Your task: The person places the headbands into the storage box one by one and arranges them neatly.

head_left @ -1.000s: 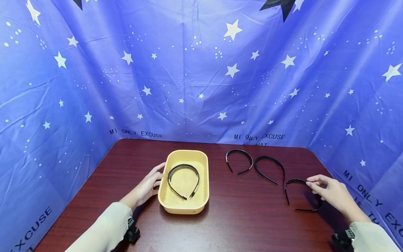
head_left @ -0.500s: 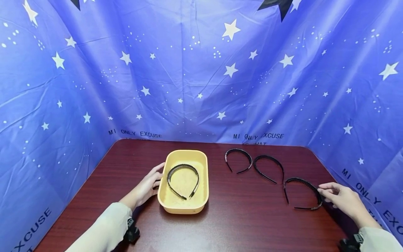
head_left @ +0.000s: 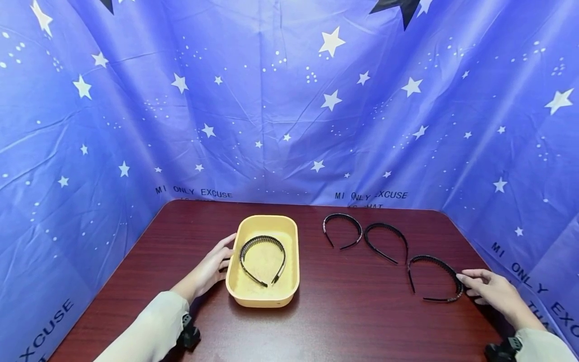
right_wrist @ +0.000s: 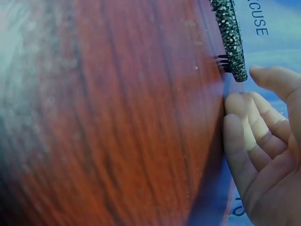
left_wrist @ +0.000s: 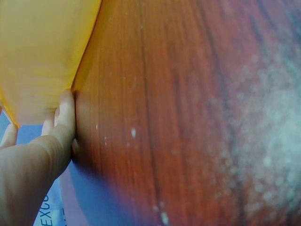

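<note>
A yellow rectangular box (head_left: 262,303) stands left of the table's middle, with one black toothed headband (head_left: 264,238) lying in it. My left hand (head_left: 209,266) rests against the box's left side; the left wrist view has its fingers (left_wrist: 66,110) touching the yellow wall. To the right, another headband (head_left: 435,259) lies on the table, its band glittery and toothed in the right wrist view. My right hand (head_left: 493,294) is at this headband's right edge. Thumb and fingers lie close to the band's end, with no pinch seen.
Two more black headbands, one at the back (head_left: 343,216) and one in the middle (head_left: 393,229), lie in a slanting row right of the box. The dark red wooden table (head_left: 344,311) ends at a blue star-patterned curtain (head_left: 289,100) behind and at both sides.
My right hand has moved right and nearer, from the top of the nearest headband to its right edge. That headband stays on the table. Left hand and box have hardly moved.
</note>
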`<state>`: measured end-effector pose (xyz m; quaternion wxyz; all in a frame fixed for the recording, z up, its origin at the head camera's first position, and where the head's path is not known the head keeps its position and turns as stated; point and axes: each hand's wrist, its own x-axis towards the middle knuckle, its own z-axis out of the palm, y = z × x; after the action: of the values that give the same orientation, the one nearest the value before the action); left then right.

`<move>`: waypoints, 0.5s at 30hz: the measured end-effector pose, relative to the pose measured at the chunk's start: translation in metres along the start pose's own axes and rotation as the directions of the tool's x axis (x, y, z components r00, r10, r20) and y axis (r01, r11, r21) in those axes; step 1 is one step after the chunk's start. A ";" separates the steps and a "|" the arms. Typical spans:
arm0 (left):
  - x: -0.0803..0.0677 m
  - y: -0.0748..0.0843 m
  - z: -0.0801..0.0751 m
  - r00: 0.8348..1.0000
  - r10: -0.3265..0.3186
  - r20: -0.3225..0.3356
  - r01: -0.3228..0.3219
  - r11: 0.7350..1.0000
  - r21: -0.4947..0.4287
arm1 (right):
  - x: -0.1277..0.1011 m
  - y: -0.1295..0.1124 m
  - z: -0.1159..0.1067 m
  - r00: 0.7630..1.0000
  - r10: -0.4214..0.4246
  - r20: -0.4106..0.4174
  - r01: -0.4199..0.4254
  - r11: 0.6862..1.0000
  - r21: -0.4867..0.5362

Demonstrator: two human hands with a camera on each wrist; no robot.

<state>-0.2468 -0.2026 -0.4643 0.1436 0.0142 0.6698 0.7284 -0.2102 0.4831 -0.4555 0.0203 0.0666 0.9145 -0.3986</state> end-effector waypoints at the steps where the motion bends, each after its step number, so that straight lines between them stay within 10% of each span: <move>1: 0.000 0.000 0.000 1.000 0.001 -0.001 -0.001 1.000 0.000 | 0.001 0.001 0.000 1.000 0.013 0.010 -0.013 1.000 0.008; 15: -0.002 -0.001 -0.002 0.999 0.021 0.028 -0.021 1.000 0.004 | 0.001 -0.005 -0.001 0.983 0.159 0.095 -0.164 0.985 0.056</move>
<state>-0.2451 -0.2046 -0.4647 0.1450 0.0317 0.6692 0.7281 -0.2120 0.4807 -0.4514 0.0916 0.1231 0.8911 -0.4271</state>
